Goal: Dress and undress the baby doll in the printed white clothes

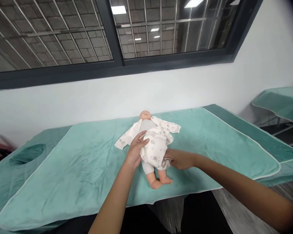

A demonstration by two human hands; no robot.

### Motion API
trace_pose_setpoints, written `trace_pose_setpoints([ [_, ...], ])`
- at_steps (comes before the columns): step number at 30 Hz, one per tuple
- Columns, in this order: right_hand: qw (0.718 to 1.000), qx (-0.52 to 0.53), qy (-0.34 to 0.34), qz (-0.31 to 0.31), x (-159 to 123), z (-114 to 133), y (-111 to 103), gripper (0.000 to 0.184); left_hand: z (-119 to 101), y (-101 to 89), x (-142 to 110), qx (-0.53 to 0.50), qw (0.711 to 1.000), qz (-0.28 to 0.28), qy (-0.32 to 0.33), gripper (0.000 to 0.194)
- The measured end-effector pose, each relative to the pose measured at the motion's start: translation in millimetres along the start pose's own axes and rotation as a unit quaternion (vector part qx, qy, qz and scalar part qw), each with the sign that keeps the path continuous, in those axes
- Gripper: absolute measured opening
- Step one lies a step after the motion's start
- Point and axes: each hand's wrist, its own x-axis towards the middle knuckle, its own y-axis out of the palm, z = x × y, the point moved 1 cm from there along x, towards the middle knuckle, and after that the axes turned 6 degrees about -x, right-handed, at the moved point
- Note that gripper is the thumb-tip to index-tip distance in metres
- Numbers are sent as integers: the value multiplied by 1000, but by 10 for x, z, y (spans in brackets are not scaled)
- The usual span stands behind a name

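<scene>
A baby doll (145, 114) lies on its back, head toward the wall and bare feet (158, 183) toward me. It wears a pale grey undergarment. Spread out around its shoulders is a white printed baby jacket (127, 138), open at the front with both sleeves stretched sideways. White printed baby clothing (154, 146) lies bunched over its belly and thighs. My left hand (136, 149) grips the left edge of that cloth, thumb on top. My right hand (180, 158) is closed on its lower right part, by the doll's leg, with the fingertips hidden in the fabric.
A green plush cover (88, 169) spreads over the padded bed, which has a face hole (28, 154) at its left end. Behind stand a white wall (107, 97) and a dark-framed window (123, 61) with metal bars. Another green-covered bed (280, 99) is at the right.
</scene>
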Motion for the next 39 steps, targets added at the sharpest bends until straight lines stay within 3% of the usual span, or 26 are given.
trace_pose_setpoints([
  [3, 994, 46, 99, -31, -124, -173, -84, 26, -116, 48, -58, 26, 999, 18, 26, 57],
  [5, 972, 93, 179, -120, -161, -305, -166, 31, -217, 82, -108, 42, 998, 30, 43, 49],
  [7, 939, 154, 210, -223, -112, -394, -236, 39, -314, 126, -167, 48, 996, 51, 57, 46],
  [9, 915, 226, 178, -281, 27, -402, -281, 51, -391, 166, -239, 38, 995, 75, 59, 44],
  [13, 909, 300, 79, -278, 365, -209, -315, 65, -478, 154, -409, 0, 993, 104, 52, 26],
  [18, 910, 342, 37, -233, 449, 87, -270, 23, -568, -10, -540, 30, 994, 98, 44, 14],
  [20, 905, 341, 37, -251, 419, 183, -257, 19, -614, -35, -533, 63, 994, 65, 57, 17],
  [23, 905, 318, 41, -281, 416, 329, -276, 21, -671, 41, -488, 171, 976, 20, 130, 35],
  [26, 908, 307, 35, -281, 454, 457, -327, 24, -677, 224, -459, 317, 930, 74, 168, 57],
  [29, 913, 316, 27, -255, 449, 523, -392, 24, -657, 359, -461, 394, 900, 125, 137, 54],
  [33, 944, 265, 77, -181, 317, 542, -487, 23, -660, 375, -471, 391, 902, 149, 105, 22],
  [34, 953, 249, 89, -146, 275, 548, -507, 23, -662, 370, -476, 367, 910, 162, 104, 20],
  [36, 968, 226, 103, -20, 196, 573, -531, 24, -665, 365, -490, 279, 940, 167, 106, 24],
  [38, 964, 213, 102, 123, 131, 612, -542, 27, -666, 370, -512, 181, 969, 145, 87, 29],
  [39, 958, 210, 99, 167, 107, 632, -551, 27, -670, 373, -525, 147, 978, 128, 73, 32],
])
